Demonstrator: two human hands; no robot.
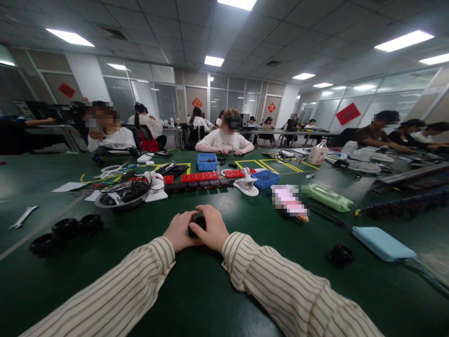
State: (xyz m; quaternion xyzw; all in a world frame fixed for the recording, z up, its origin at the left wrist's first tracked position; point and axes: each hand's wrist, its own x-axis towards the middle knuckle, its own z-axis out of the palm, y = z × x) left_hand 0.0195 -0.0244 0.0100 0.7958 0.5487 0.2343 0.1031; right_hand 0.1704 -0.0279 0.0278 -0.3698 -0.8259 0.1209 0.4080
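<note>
My left hand (179, 230) and my right hand (212, 228) meet on the green table (210, 290), both closed around a small round black part (197, 223). Only a sliver of that part shows between my fingers. Both sleeves are cream with dark stripes. Three similar black round parts (65, 230) lie in a row to the left of my hands. Another black round part (340, 255) sits alone to the right.
A metal bowl of cables (121, 194), red power strips (199, 177), two blue bins (207, 161), a white clamp (246, 185), a green case (328, 196), a light-blue power bank (382, 243) and a wrench (23, 217) lie around. People sit across and at both sides.
</note>
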